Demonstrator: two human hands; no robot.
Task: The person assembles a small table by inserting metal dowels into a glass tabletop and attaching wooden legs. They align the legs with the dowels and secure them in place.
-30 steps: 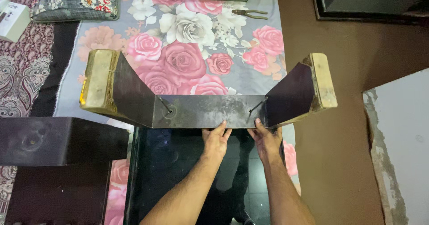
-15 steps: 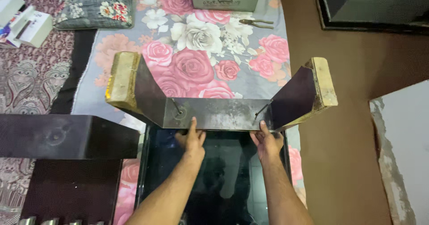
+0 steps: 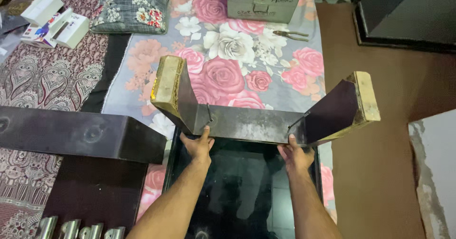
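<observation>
U-shaped dark wooden frame [image 3: 251, 120] stands at the far edge of a black glass panel [image 3: 242, 191]; left hand [image 3: 198, 146] and right hand [image 3: 295, 154] grip its lower edge. A slip could tip it onto the glass.

A floral sheet [image 3: 247, 68] with large pink and white roses on a grey-blue ground covers the middle of the floor. To its left lies a maroon paisley carpet [image 3: 47, 82], with a dark strip of cloth between the two. A grey flowered cushion [image 3: 135, 6] rests at the top, and white cardboard boxes [image 3: 54, 20] sit on the carpet beside it. A grey-green metal box [image 3: 263, 0] stands at the sheet's far edge, with pliers [image 3: 290, 35] just in front of it. Bare brown floor [image 3: 380, 172] runs down the right side, meeting a pale, chipped wall edge [image 3: 434, 172]. The light is soft and even.
</observation>
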